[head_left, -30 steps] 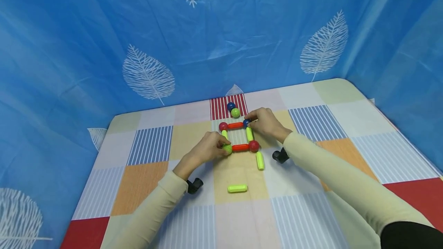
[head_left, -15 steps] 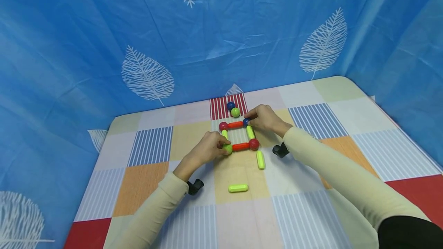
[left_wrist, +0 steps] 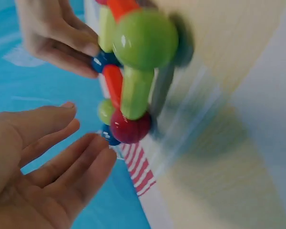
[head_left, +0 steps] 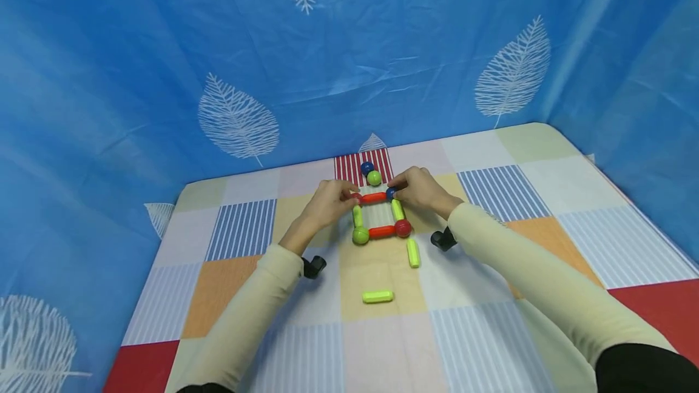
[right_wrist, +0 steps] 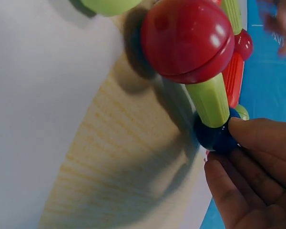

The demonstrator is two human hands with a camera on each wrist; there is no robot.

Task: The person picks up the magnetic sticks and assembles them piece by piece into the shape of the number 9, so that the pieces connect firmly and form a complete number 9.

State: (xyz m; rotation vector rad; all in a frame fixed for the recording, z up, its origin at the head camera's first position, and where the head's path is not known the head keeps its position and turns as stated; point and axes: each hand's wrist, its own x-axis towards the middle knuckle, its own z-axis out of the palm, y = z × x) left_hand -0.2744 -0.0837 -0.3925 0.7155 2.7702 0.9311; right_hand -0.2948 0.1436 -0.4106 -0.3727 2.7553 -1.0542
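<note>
1. Head view: a square frame (head_left: 378,215) of rods and balls is lying flat toward the far edge of the counter (head_left: 491,332), about midway between its left and right sides. The left hand (head_left: 327,202) is sitting at the frame's far left corner, its fingers curling toward the dark red ball (head_left: 357,198) there (whether they are actually pinching it cannot be told from here). The right hand (head_left: 419,190) is sitting at the far right corner, pinching the blue ball (head_left: 391,193). A red rod (head_left: 374,198) is running between those two balls. A green ball (head_left: 360,236) and a red ball (head_left: 403,228) are marking the near corners. Just beyond the frame, a loose green ball (head_left: 374,178) and a loose blue ball (head_left: 367,168) are lying side by side. Two loose green rods are lying nearer the front edge, one (head_left: 413,253) just beside the red ball, the other (head_left: 377,296) further forward.

2. Left wrist view: the left hand (left_wrist: 43,171) is showing its fingers (left_wrist: 81,167) straight and slightly spread, close beside the dark red ball (left_wrist: 130,128) but apart from it.

3. Right wrist view: the right hand's fingers (right_wrist: 262,138) are pressing together on the blue ball (right_wrist: 215,135), thumb against its side, where a green rod (right_wrist: 210,101) is joining it to the red ball (right_wrist: 188,38).
</note>
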